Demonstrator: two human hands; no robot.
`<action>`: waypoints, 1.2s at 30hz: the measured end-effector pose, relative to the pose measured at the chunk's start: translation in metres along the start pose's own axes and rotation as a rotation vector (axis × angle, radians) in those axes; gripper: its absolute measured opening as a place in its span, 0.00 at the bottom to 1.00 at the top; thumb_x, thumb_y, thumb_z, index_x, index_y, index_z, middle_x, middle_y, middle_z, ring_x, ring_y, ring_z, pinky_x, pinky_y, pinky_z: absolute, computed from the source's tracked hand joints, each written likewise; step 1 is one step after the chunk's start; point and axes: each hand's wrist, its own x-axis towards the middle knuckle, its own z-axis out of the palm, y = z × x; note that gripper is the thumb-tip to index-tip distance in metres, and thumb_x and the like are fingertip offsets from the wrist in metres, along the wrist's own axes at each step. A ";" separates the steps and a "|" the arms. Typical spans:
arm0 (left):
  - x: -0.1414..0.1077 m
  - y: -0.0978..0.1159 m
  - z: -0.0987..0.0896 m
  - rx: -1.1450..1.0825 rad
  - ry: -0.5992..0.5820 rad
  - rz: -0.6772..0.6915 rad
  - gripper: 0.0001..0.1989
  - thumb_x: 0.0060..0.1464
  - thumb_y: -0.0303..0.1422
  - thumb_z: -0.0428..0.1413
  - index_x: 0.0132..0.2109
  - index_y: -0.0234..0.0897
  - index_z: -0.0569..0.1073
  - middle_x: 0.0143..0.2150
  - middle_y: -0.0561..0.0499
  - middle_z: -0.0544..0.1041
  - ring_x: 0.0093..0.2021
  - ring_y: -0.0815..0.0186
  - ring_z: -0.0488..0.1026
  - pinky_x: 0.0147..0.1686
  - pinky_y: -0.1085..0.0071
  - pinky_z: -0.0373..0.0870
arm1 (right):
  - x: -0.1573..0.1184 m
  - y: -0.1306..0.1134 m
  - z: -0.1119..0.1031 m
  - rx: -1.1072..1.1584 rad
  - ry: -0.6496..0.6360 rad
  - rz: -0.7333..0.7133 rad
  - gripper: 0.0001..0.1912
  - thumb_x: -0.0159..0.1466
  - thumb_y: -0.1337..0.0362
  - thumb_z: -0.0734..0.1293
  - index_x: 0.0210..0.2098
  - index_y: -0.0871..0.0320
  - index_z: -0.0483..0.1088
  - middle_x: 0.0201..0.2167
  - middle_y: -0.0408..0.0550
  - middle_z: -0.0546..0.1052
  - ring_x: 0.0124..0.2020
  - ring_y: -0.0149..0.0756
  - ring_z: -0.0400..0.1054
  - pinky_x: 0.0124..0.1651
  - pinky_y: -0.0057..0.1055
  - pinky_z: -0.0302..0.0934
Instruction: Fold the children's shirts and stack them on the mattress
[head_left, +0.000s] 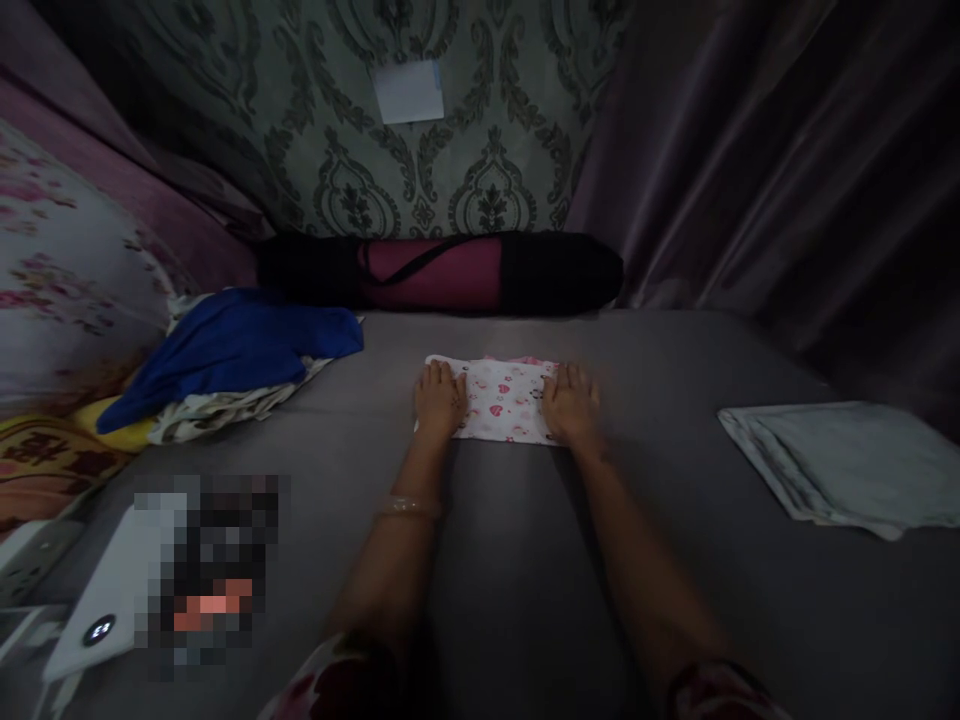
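Note:
A small white cloth printed with pink hearts and little figures lies folded into a flat rectangle on the grey surface. My left hand rests palm down on its left end, fingers stretched toward the far edge. On the right end lies my right hand, also flat, with its fingers extended and slightly blurred. A bit of pink fabric shows along the cloth's far edge. What the cloth is cannot be told in its folded state.
A blue garment tops a heap of clothes at left. Behind stretches a long black and maroon bag. Folded pale fabric lies at right. Nearer left are a white device with a lit display, a power strip and a pixelated patch.

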 end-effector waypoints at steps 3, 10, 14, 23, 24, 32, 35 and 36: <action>0.002 -0.010 0.000 0.008 0.098 -0.077 0.31 0.66 0.41 0.32 0.66 0.24 0.57 0.69 0.35 0.55 0.69 0.51 0.51 0.65 0.55 0.49 | 0.004 0.008 0.000 0.011 0.047 0.082 0.30 0.70 0.58 0.46 0.64 0.71 0.56 0.66 0.61 0.58 0.67 0.49 0.47 0.66 0.48 0.38; 0.005 -0.023 0.008 -0.006 -0.076 -0.092 0.31 0.65 0.42 0.34 0.67 0.28 0.57 0.69 0.38 0.56 0.69 0.50 0.50 0.65 0.51 0.47 | 0.006 0.019 0.007 0.047 -0.021 0.121 0.30 0.70 0.58 0.48 0.65 0.70 0.55 0.65 0.63 0.59 0.66 0.50 0.50 0.64 0.48 0.42; 0.005 -0.019 0.002 0.000 -0.019 -0.096 0.30 0.65 0.42 0.34 0.65 0.27 0.60 0.68 0.35 0.57 0.68 0.48 0.51 0.64 0.48 0.47 | 0.006 0.015 0.002 0.064 -0.008 0.133 0.29 0.70 0.59 0.48 0.64 0.71 0.56 0.64 0.64 0.60 0.65 0.50 0.50 0.64 0.49 0.43; -0.007 0.020 0.011 0.015 0.094 0.268 0.28 0.66 0.41 0.37 0.65 0.28 0.61 0.68 0.38 0.58 0.70 0.53 0.49 0.67 0.53 0.43 | -0.011 -0.041 0.001 0.056 0.033 -0.172 0.28 0.71 0.58 0.49 0.65 0.65 0.58 0.67 0.60 0.57 0.68 0.49 0.45 0.67 0.52 0.32; -0.009 0.022 0.014 0.016 0.073 0.309 0.28 0.66 0.41 0.37 0.65 0.29 0.61 0.68 0.39 0.58 0.70 0.54 0.49 0.67 0.53 0.44 | -0.013 -0.045 0.003 0.059 0.018 -0.202 0.27 0.71 0.58 0.49 0.65 0.64 0.58 0.67 0.59 0.57 0.68 0.48 0.45 0.67 0.52 0.32; -0.011 0.021 0.019 0.047 -0.034 0.367 0.28 0.67 0.42 0.37 0.66 0.30 0.59 0.68 0.38 0.57 0.69 0.52 0.51 0.66 0.53 0.46 | -0.014 -0.046 0.007 0.076 -0.114 -0.232 0.28 0.71 0.56 0.49 0.65 0.63 0.57 0.68 0.59 0.54 0.68 0.49 0.46 0.66 0.54 0.36; -0.009 0.020 0.010 0.048 -0.100 0.367 0.28 0.66 0.43 0.38 0.66 0.32 0.59 0.68 0.38 0.57 0.68 0.52 0.53 0.65 0.52 0.48 | -0.004 -0.037 0.001 0.095 -0.115 -0.213 0.27 0.70 0.56 0.50 0.64 0.62 0.59 0.67 0.59 0.56 0.68 0.49 0.46 0.66 0.55 0.35; -0.007 0.021 0.005 0.043 -0.108 0.376 0.27 0.66 0.44 0.39 0.65 0.33 0.60 0.68 0.38 0.59 0.67 0.53 0.54 0.65 0.51 0.49 | 0.000 -0.032 -0.001 0.098 -0.100 -0.194 0.27 0.70 0.57 0.51 0.64 0.63 0.59 0.67 0.59 0.56 0.67 0.50 0.46 0.66 0.55 0.34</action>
